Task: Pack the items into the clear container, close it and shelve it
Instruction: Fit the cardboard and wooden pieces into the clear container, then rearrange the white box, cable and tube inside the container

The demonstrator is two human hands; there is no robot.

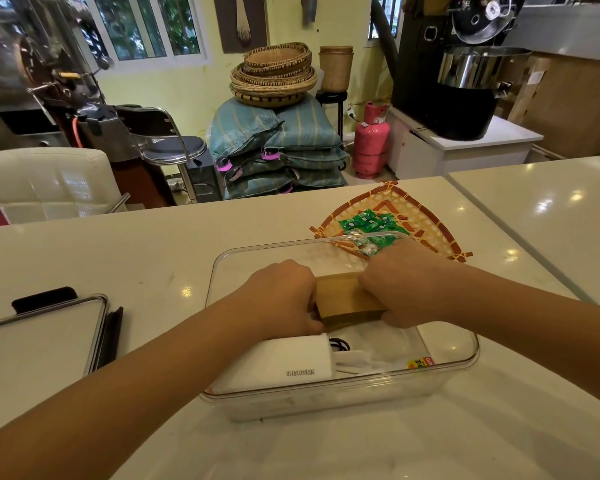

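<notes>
A clear plastic container (pixel 459 367) stands on the counter in front of me. Inside it, my left hand (pixel 281 294) and my right hand (pixel 400 284) grip the two ends of a brown paper packet (pixel 347 296), held above the container's floor. A white box (pixel 284 362) with printed digits lies in the container's near left part, beside some white paper and a black cord. Green wrapped candies (pixel 368 225) lie on a woven bamboo tray (pixel 426 220) just behind the container. The container's lid (pixel 39 336) with black clips rests on the counter to the left.
The pale counter (pixel 118 258) runs left and right, with a seam at the right. Beyond its far edge stand a white chair (pixel 45 183), a stool, stacked sacks with baskets on top, a pink gas cylinder (pixel 371 140) and a roasting machine.
</notes>
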